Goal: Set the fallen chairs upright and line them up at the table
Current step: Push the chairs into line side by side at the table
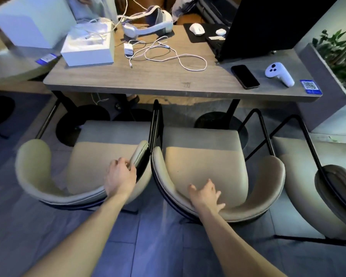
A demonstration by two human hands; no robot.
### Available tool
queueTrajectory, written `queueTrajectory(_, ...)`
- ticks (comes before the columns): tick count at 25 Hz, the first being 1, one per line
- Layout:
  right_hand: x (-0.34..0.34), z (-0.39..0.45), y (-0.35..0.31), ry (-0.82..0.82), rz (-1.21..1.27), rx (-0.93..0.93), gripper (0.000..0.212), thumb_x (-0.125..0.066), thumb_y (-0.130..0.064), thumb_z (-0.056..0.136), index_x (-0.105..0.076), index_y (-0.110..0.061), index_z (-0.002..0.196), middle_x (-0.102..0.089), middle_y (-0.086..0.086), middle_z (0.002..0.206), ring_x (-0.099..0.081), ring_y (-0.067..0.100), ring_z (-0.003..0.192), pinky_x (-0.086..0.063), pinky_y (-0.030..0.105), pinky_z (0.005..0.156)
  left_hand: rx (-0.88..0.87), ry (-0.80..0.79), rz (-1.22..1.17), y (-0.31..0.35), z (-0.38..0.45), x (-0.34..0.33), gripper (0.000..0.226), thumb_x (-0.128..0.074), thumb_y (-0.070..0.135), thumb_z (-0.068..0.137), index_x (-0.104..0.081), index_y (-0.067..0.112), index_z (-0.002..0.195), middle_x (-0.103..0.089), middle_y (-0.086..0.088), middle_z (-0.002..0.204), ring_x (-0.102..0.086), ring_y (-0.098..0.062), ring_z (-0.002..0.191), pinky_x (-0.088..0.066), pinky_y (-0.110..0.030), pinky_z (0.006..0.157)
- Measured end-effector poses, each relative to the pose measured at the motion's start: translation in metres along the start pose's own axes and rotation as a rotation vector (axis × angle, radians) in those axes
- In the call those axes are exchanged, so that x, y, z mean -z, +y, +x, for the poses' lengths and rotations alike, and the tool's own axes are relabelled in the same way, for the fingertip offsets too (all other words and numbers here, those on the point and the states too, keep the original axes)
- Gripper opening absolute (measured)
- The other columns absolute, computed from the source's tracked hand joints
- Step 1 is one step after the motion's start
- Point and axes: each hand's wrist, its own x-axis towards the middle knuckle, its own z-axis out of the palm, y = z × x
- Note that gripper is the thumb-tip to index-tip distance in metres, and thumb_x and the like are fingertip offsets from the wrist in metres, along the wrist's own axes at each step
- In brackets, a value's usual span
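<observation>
Three beige padded chairs with black metal frames stand upright side by side, facing the wooden table (112, 80). My left hand (121, 174) grips the right armrest of the left chair (100, 156). My right hand (206, 193) lies flat with spread fingers on the curved backrest of the middle chair (204, 162). The right chair (312, 180) stands beside it, partly cut off by the frame edge. The left and middle chairs' frames nearly touch.
On the table lie a white box (88, 48), a white headset (148, 27), a tangled white cable (168, 54), a black laptop (268, 25), a phone (245, 76) and a white controller (279, 73). A planter (328, 76) stands at the right. Round black table bases sit below.
</observation>
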Motion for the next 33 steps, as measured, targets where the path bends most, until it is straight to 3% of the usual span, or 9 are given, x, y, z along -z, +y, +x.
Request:
queueTrajectory(2, -0.019, -0.004, -0.030, -0.136, 0.064, 0.069, 0.077, -0.043, -0.064, 0.089, -0.026, -0.023, 0.152, -0.040, 0.003, 0.153, -0.027, 0.026, 0.145, -0.009, 0.053, 0.118, -0.046, -0.097, 0.030, -0.016, 0.022, -0.002, 0.046, -0.053, 0.044, 0.089, -0.052, 0.023, 0.129, -0.054, -0.010, 0.129, -0.052, -0.032, 0.119, -0.042, -0.040, 0.097)
queueTrajectory(5, -0.041, -0.013, -0.068, -0.268, 0.018, 0.178, 0.083, -0.042, -0.078, 0.078, -0.032, -0.031, 0.146, -0.051, 0.002, 0.143, -0.046, 0.030, 0.133, -0.029, 0.049, 0.112, -0.100, -0.364, 0.107, -0.035, 0.034, -0.019, 0.067, -0.057, 0.054, 0.080, -0.033, 0.033, 0.140, -0.057, -0.007, 0.128, -0.056, -0.032, 0.116, -0.044, -0.041, 0.097)
queueTrajectory(10, -0.057, -0.018, -0.079, -0.026, -0.229, 0.275, 0.063, -0.031, -0.071, 0.091, -0.031, -0.038, 0.144, -0.061, 0.006, 0.130, -0.056, 0.033, 0.119, -0.037, 0.047, 0.103, -0.150, -0.531, 0.128, -0.046, 0.067, -0.027, 0.083, -0.060, 0.048, 0.077, -0.016, 0.046, 0.147, -0.060, -0.006, 0.132, -0.060, -0.034, 0.113, -0.048, -0.035, 0.092)
queueTrajectory(17, -0.057, -0.014, -0.076, -0.048, -0.225, 0.325, 0.065, -0.031, -0.072, 0.090, -0.030, -0.041, 0.148, -0.063, 0.007, 0.129, -0.058, 0.033, 0.116, -0.044, 0.040, 0.096, -0.304, -0.513, 0.217, -0.058, 0.062, -0.023, 0.072, -0.050, 0.035, 0.084, -0.017, 0.046, 0.147, -0.063, -0.006, 0.130, -0.060, -0.035, 0.112, -0.048, -0.032, 0.089)
queueTrajectory(29, -0.058, -0.014, -0.075, -0.014, -0.225, 0.336, 0.060, -0.031, -0.072, 0.089, -0.037, -0.043, 0.141, -0.068, 0.006, 0.117, -0.061, 0.033, 0.108, -0.045, 0.040, 0.091, -0.389, -0.563, 0.440, -0.062, 0.060, -0.016, 0.073, -0.052, 0.037, 0.080, -0.022, 0.042, 0.146, -0.063, -0.005, 0.125, -0.057, -0.031, 0.115, -0.050, -0.034, 0.093)
queueTrajectory(33, -0.057, -0.013, -0.073, 0.003, -0.234, 0.341, 0.058, -0.031, -0.072, 0.089, -0.042, -0.040, 0.136, -0.068, 0.007, 0.114, -0.062, 0.034, 0.105, -0.046, 0.040, 0.089, -0.360, -0.588, 0.390, -0.059, 0.063, -0.018, 0.072, -0.054, 0.044, 0.078, -0.023, 0.047, 0.143, -0.062, -0.001, 0.129, -0.058, -0.031, 0.117, -0.048, -0.035, 0.094)
